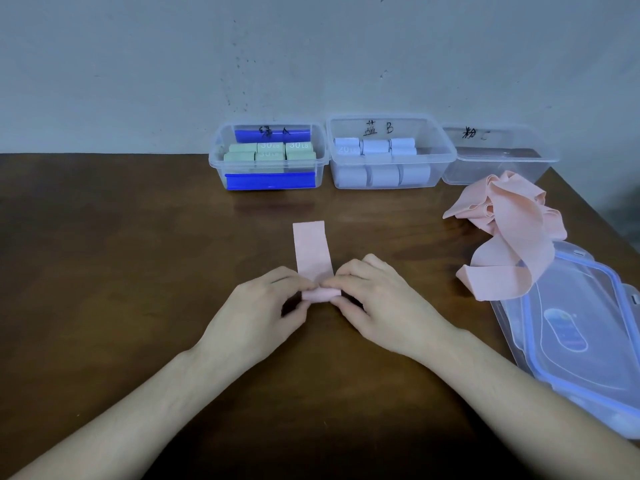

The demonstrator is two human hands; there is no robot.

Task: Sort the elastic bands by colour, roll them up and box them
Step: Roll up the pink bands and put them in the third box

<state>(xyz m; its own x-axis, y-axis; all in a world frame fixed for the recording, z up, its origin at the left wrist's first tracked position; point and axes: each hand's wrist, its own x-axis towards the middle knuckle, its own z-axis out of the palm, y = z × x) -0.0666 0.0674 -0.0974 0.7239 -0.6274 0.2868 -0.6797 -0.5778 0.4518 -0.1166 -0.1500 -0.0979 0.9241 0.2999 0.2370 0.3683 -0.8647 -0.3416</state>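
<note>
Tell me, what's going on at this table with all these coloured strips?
A person is rolling up a pink elastic band on the table, the left hand and right hand pinching the rolled end nearest them. The green rolls already sit in the left box, the blue rolls in the middle box. The right box holds no rolls yet; a pile of loose pink bands waits beside it, partly lying on stacked lids.

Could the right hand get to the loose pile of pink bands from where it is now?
Probably yes. The pink pile lies on the right side of the table, bare wood between, but the right hand would first have to release the pink band it is rolling.
</note>
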